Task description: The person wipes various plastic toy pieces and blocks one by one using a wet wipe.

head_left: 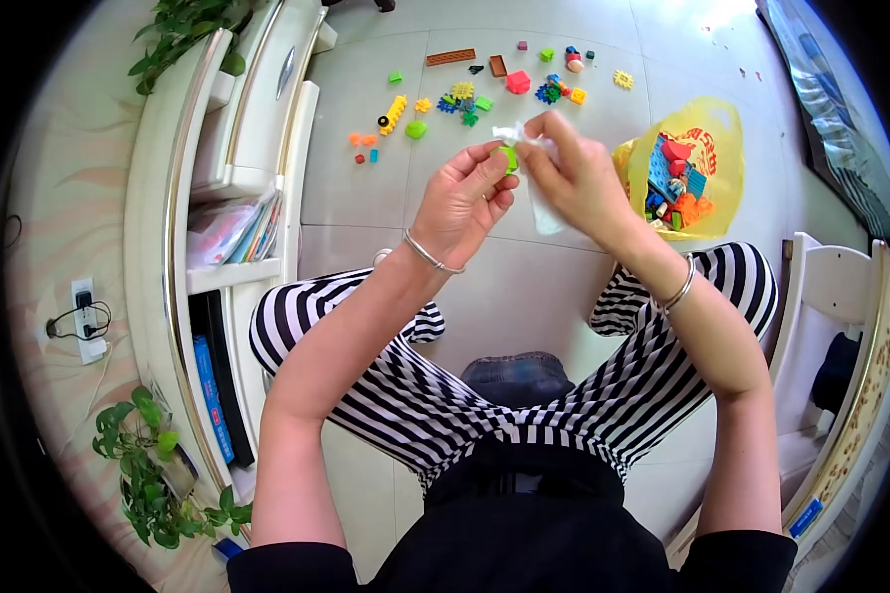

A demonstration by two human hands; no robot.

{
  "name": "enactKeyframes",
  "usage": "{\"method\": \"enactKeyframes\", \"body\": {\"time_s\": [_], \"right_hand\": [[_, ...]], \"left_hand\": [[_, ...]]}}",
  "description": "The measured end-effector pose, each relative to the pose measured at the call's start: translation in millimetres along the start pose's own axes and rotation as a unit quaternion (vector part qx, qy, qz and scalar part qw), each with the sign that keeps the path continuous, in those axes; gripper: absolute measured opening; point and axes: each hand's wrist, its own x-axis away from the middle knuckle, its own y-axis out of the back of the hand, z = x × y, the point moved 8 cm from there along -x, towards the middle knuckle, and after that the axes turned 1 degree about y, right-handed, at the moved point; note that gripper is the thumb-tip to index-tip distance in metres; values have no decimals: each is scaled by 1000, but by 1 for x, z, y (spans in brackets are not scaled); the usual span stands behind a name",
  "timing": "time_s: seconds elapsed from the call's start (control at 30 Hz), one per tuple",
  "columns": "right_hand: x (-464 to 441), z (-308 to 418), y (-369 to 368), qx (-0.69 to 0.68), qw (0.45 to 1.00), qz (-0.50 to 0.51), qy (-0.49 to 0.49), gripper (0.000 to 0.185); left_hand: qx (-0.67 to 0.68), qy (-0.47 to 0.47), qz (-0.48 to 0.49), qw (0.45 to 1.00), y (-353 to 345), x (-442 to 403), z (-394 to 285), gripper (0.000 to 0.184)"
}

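My left hand (471,193) pinches a small lime-green toy piece (509,160) between thumb and fingers. Right beside it, my right hand (576,173) grips a white tissue (547,210), which hangs below the fingers and also pokes out above the green piece. The tissue lies against or very near the green piece; the exact contact is hidden by my fingers. On the floor beyond my hands are a yellow toy piece with a black wheel (393,116), a round green piece (415,129), a red block (518,82) and a cluster of gear-shaped pieces (462,96).
A yellow plastic bag (719,133) full of toy bricks stands open at the right. Brown flat bricks (450,57) lie farther off. A white cabinet (242,128) lines the left side, with a potted plant (148,469). A white chair (829,282) stands at the right.
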Motion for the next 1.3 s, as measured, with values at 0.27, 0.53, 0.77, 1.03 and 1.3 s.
{"method": "enactKeyframes", "body": {"time_s": [0.27,0.53,0.77,1.03,1.3], "right_hand": [[-5,-12,4,-30,999,-42,1,17],[-7,-14,4,-47,997,-47,40,16],[-11,-12,5,-51,995,-59,57,16],[-12,-11,10,-19,998,-67,6,16],[-9,-2,3,-33,997,-35,67,16]], "left_hand": [[-53,-23,-11,998,-9,-6,-9,15],[-38,-23,2,999,-5,-7,-13,22],[11,1,63,998,-10,-7,-11,20],[14,8,45,999,-10,-5,-13,23],[-8,-5,59,998,-17,-6,-14,24]]}}
